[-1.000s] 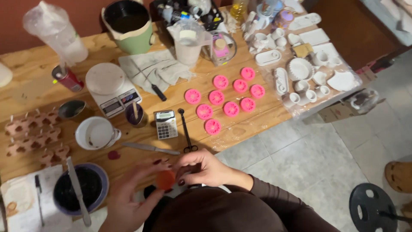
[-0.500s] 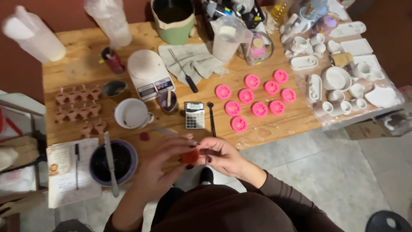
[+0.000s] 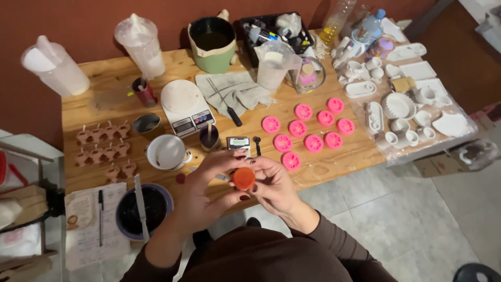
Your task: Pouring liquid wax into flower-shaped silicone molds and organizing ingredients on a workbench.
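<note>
A small round orange piece (image 3: 243,178) sits between both my hands, just in front of the wooden table's (image 3: 115,83) near edge. My left hand (image 3: 206,193) cups it from the left and below, fingers curled around it. My right hand (image 3: 274,184) pinches it from the right. Beyond my hands several pink round moulds (image 3: 308,128) lie in a loose cluster on the table. A small calculator (image 3: 238,144) and a black spoon (image 3: 257,143) lie just past my fingertips.
A white kitchen scale (image 3: 183,107), a white cup (image 3: 166,152), a dark bowl with a knife (image 3: 142,209), brown moulded pieces (image 3: 102,149), a green pot (image 3: 213,44), clear jugs (image 3: 141,44) and white ceramic pieces (image 3: 407,109) crowd the table. Tiled floor lies to the right.
The view has swung left and closer to the table. My hands stay together on the orange piece and have lifted it slightly toward the table edge.
</note>
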